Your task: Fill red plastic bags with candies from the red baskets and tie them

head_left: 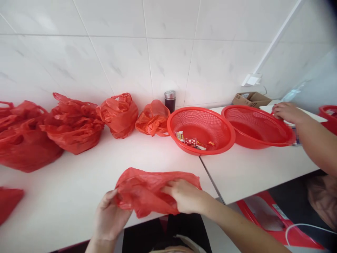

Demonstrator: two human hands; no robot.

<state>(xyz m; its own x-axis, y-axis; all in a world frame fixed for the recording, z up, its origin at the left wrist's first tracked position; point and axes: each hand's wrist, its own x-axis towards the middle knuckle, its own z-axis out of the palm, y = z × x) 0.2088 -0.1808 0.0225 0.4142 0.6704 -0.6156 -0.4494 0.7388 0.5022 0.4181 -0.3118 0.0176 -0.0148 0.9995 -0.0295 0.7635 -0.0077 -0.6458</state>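
A thin red plastic bag is held over the table's front edge, between my two hands. My left hand pinches its left side between thumb and fingers. My right hand grips the bag's right side, some fingertips reaching into its folds. What the bag contains, if anything, I cannot make out. Beyond it stands a red plastic colander with several small wrapped packets at its bottom.
Along the tiled wall stand several red bags, one full bag among them, and a dark thermos. At right, a co-worker's hand is by a second colander. A cardboard box sits behind. A red stool is below.
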